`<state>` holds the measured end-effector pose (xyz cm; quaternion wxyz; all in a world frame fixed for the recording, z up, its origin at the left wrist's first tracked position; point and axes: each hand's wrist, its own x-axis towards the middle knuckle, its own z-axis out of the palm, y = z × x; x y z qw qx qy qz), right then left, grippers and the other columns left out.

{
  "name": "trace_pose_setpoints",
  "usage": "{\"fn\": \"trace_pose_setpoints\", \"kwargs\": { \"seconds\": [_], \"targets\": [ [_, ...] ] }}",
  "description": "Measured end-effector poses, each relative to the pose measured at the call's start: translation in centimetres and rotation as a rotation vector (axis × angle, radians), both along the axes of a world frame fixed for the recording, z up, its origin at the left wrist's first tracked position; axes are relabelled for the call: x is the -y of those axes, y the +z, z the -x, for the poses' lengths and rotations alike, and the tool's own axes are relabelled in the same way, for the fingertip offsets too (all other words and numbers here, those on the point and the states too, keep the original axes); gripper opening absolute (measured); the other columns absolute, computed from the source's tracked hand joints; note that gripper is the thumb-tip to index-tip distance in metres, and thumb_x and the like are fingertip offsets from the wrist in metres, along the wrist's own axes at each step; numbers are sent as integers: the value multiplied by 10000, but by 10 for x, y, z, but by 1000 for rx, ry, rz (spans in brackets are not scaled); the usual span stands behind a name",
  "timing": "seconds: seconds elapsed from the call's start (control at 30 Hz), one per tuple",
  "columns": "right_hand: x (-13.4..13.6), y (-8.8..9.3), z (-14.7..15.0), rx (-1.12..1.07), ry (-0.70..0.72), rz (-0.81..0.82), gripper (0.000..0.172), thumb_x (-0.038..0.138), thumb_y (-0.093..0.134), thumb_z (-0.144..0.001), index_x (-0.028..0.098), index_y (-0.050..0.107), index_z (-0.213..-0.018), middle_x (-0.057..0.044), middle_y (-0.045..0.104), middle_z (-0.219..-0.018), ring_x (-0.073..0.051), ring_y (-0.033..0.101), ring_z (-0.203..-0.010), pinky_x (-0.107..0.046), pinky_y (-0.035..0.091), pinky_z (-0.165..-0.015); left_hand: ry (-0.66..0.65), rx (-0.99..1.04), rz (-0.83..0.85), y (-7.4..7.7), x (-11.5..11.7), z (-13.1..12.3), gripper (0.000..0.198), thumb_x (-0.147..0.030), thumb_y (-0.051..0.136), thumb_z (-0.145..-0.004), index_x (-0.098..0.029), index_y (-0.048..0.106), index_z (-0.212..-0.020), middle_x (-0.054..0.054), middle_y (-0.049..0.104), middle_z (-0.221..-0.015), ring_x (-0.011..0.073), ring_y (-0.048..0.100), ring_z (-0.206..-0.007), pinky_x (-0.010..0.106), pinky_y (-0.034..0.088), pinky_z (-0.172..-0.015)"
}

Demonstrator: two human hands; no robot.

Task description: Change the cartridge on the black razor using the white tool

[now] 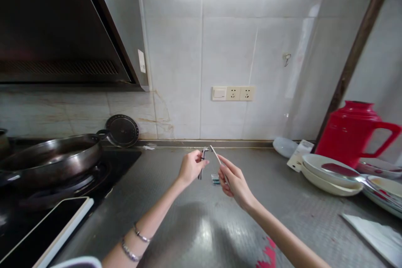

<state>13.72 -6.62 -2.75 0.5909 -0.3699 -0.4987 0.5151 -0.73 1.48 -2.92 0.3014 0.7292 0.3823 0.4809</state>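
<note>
Over the middle of the counter [176,234], my left hand [190,167] pinches a slim dark-and-silver metal piece [202,161] with a bent top end. Its exact kind is too small to make out. My right hand [235,180] is closed around a slender pale stick [216,155], its upper end slanting left towards the metal piece. The two tips are very near each other; whether they touch I cannot tell. A small teal-and-clear packet [215,179] lies on the counter between and just below my hands.
Left: a wide metal pan [56,159] on the black stove [125,161], a round black perforated disc [122,130], and a white-edged phone-like slab [69,222]. Right: a red thermos jug [348,134], stacked dishes [326,182], a white sheet [377,234]. A range hood [103,50] overhangs the stove.
</note>
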Motion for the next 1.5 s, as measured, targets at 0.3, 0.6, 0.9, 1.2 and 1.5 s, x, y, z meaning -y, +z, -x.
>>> {"fn": "trace_pose_setpoints", "kwargs": {
  "seconds": [0.3, 0.6, 0.9, 1.2, 1.5],
  "targets": [
    [19, -2, 14, 61, -69, -37, 592, 428, 487, -817, 185, 386, -1348, 96, 346, -515, -39, 246, -353, -137, 214, -278, 14, 4, -7, 7, 1, 3, 142, -265, 618, -704, -137, 587, -754, 34, 664, -660, 147, 622, -557, 226, 446, -523],
    [19, 0, 32, 24, -123, -41, 666, 456, 491, -805, 141, 341, -1373, 106, 290, -496, -46, 235, -356, -147, 210, -290, 19, 18, -7, 9, 3, 4, 136, -250, 628, -703, -135, 581, -758, 31, 660, -639, 149, 626, -542, 228, 456, -521],
    [8, -16, 37, 128, -250, -132, 671, 492, 473, -817, 138, 356, -1375, 92, 295, -480, -65, 249, -381, -183, 224, -339, -50, 65, 124, 13, 12, 0, 170, -262, 675, -680, -131, 582, -737, 30, 665, -637, 149, 627, -524, 229, 474, -483],
    [9, -21, 41, 144, -307, -147, 653, 485, 488, -806, 134, 402, -1350, 74, 307, -517, -76, 246, -434, -201, 224, -388, -70, 34, 262, 19, 16, 0, 102, -172, 664, -688, -114, 603, -745, 34, 667, -644, 134, 616, -491, 202, 472, -411],
    [10, -21, 37, 121, -329, -125, 665, 476, 482, -810, 149, 361, -1376, 85, 326, -472, -71, 256, -367, -195, 216, -335, -56, -7, 280, 22, 15, 3, 99, -185, 648, -700, -116, 580, -720, 27, 648, -622, 136, 611, -477, 200, 459, -377]
  ]
}}
